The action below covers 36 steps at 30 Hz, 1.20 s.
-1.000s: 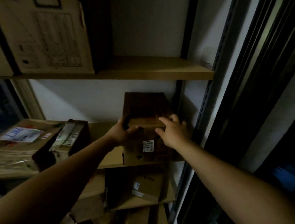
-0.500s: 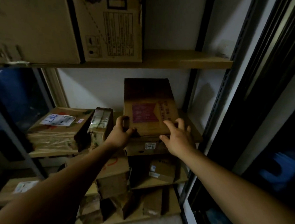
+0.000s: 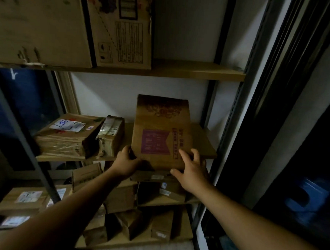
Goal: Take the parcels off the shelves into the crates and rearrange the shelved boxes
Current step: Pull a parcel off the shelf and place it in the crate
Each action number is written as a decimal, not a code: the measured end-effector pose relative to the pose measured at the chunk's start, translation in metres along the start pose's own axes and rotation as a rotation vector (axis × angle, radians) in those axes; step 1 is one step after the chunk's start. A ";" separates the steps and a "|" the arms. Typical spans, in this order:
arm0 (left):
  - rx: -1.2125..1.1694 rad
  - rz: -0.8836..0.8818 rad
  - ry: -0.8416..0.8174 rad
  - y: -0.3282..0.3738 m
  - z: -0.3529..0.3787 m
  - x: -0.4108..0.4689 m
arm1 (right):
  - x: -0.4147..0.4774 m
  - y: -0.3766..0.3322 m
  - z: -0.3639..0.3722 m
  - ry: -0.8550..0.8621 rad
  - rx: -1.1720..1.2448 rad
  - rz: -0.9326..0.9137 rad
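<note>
The cardboard box (image 3: 160,132) with the purple label lies at the right end of the middle shelf (image 3: 205,143), its near end at the shelf's front edge, just beside a taped parcel (image 3: 110,135). The left hand (image 3: 125,162) grips the near left corner, fingers curled round the edge. The right hand (image 3: 191,170) clasps the near right corner, fingers spread over the top face, thumb against the front face. The carton appears stiff, dry and unlikely to slip. Its weight cannot be read; treat it as moderately heavy. Hold both near corners, then support the underside once the box is off the shelf.
</note>
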State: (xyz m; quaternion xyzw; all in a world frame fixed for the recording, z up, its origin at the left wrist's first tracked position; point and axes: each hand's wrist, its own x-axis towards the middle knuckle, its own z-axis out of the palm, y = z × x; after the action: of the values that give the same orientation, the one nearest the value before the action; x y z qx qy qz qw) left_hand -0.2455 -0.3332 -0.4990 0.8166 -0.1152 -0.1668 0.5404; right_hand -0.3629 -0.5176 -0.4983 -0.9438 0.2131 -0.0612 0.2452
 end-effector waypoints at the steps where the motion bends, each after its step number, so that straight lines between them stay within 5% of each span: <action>1: 0.003 0.000 0.003 0.004 -0.002 -0.002 | 0.002 -0.001 -0.003 -0.002 0.015 -0.012; 10: 0.272 0.149 0.108 0.034 -0.013 -0.007 | 0.020 -0.005 -0.023 0.000 0.202 -0.089; 16: 0.674 0.329 0.152 0.057 0.016 -0.009 | 0.028 0.003 -0.032 -0.047 -0.032 -0.007; 19: 0.610 0.338 0.093 0.055 0.017 -0.008 | 0.034 0.010 -0.037 -0.059 0.018 0.031; 25: 0.127 -0.083 -0.130 0.020 0.001 -0.003 | 0.037 0.023 -0.040 0.000 0.066 0.088; 29: -0.238 -0.036 -0.015 0.039 0.015 -0.004 | 0.042 0.021 -0.048 -0.017 0.147 0.048; 32: -0.172 -0.029 0.193 0.054 0.016 0.007 | 0.045 0.016 -0.050 -0.125 0.350 0.105; 36: -0.002 0.017 0.227 0.053 0.008 0.012 | 0.047 0.004 -0.047 -0.236 0.688 0.325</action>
State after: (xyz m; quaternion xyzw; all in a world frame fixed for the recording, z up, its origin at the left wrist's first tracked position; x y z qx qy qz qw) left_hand -0.2382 -0.3653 -0.4550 0.8287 -0.0598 -0.0687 0.5522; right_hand -0.3324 -0.5617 -0.4593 -0.7611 0.2973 0.0195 0.5762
